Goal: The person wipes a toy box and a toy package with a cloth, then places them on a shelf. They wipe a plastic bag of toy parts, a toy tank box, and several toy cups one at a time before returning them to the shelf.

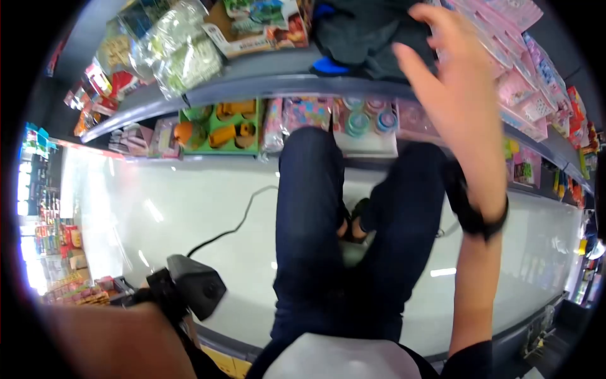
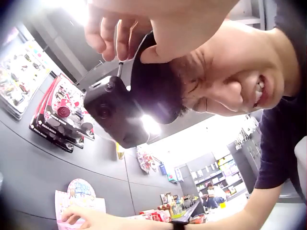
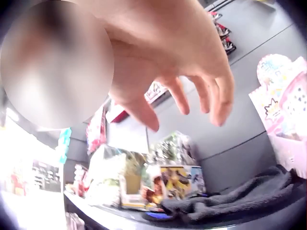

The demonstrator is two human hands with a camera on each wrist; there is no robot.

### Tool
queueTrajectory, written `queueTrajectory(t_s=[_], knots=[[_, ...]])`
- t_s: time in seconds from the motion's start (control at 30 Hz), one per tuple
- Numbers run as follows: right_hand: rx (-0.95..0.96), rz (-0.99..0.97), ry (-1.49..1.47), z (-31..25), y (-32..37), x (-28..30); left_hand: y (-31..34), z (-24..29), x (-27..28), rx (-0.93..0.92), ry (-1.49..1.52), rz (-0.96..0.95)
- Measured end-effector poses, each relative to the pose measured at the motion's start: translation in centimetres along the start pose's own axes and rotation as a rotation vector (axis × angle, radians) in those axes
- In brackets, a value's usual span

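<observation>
Nearest, the left hand is raised with bent fingers at the person's black cap and head camera; whether it grips anything cannot be told. Farther out, the right hand reaches out empty, thumb and fingers spread apart, above the shelf. Near it, a crumpled dark grey cloth with blue patches lies on that shelf, between a printed box and pink packages. Beyond the shelf edge, lower down, sits a green tray.
</observation>
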State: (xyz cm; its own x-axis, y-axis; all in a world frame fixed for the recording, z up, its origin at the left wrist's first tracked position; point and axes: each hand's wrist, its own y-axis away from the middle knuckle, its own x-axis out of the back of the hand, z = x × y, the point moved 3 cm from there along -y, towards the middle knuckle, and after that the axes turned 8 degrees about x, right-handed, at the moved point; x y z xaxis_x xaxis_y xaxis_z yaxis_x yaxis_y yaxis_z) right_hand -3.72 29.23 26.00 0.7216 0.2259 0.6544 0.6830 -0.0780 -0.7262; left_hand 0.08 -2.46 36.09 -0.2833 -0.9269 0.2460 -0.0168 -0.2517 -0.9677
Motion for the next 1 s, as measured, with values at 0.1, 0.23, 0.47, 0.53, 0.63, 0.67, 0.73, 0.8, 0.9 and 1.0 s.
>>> queueTrajectory(t_s=[0.1, 0.23, 0.47, 0.53, 0.63, 0.67, 0.73, 0.8, 0.9, 1.0], knots=[[-0.042, -0.084, 0.182, 6.2, 0.2, -7.3, 2.3, -2.6, -2.2, 0.176, -0.189, -0.086], [-0.263, -0.379, 0.202, 9.1, 0.9, -13.1, 11.1, -6.8, -8.5, 0.653, -0.432, -0.589], [-0.244, -0.116, 0.130, 9.2, 0.4, -13.0, 23.8, -5.4, -8.6, 0.964, -0.553, -0.782], [-0.295, 0.107, -0.212, 8.3, -0.4, -10.3, 23.6, -5.5, -7.7, 0.992, -0.584, -0.743], [-0.362, 0.343, -0.447, 3.6, -0.6, -3.9, 23.3, -7.2, -5.9, 1.034, -0.667, -0.626], [-0.420, 0.432, -0.582, 2.2, -0.2, -1.8, 23.3, -8.0, -5.5, 1.049, -0.687, -0.583], [-0.449, 0.597, -0.652, 0.3, 1.1, 1.0, 22.3, -9.9, -4.4, 1.065, -0.688, -0.493], [-0.482, 0.696, -0.925, 0.1, 3.9, 1.0, 20.8, -11.7, -3.7, 1.043, -0.674, -0.395], [-0.587, 0.664, -1.217, -1.4, 7.2, 0.6, 17.6, -12.0, -5.9, 1.091, -0.405, -0.343], [-0.891, 0.654, -1.393, -2.8, 11.3, -1.2, 18.8, -12.0, -10.6, 1.115, 0.161, -0.458]])
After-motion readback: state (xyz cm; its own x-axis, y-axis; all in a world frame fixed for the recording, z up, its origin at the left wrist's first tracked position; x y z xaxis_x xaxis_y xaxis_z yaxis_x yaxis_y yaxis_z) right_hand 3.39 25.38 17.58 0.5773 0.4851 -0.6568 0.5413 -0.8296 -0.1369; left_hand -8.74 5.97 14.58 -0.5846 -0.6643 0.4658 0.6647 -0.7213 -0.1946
